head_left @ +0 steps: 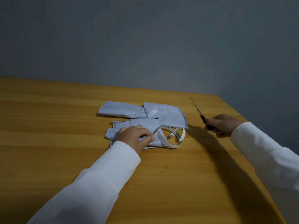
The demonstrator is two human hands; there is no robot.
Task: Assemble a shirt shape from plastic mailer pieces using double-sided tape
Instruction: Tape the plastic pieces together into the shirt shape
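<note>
1. Support surface: a yellow-brown wooden table (64, 126) set against a grey-blue wall (145, 38); it carries the work pieces directly, with no box, tray or other vessel in view
2. Task pieces: pale grey-blue plastic mailer pieces (137, 123) lie flat near the table's middle, arranged as a body panel nearest the viewer with two sleeve-like flaps spreading left and right at its far edge; the plastic is creased
3. Tape: a thin white ring of double-sided tape (169, 145) stands on edge at the right side of the body panel, partly on the plastic and partly on the wood, with a loose strip curling across its opening
4. Left hand (134, 137): rests on the body panel just left of the tape ring, in a white sleeve (97, 180); thumb and forefinger are drawn together, pinching the end of the tape strip at the ring's left side
5. Right hand (224, 125): held to the right of the mailer pieces and apart from them; its fingers are curled round the dark handles of a pair of slim metal scissors (199, 113), whose blades point away toward the wall and appear closed
</note>
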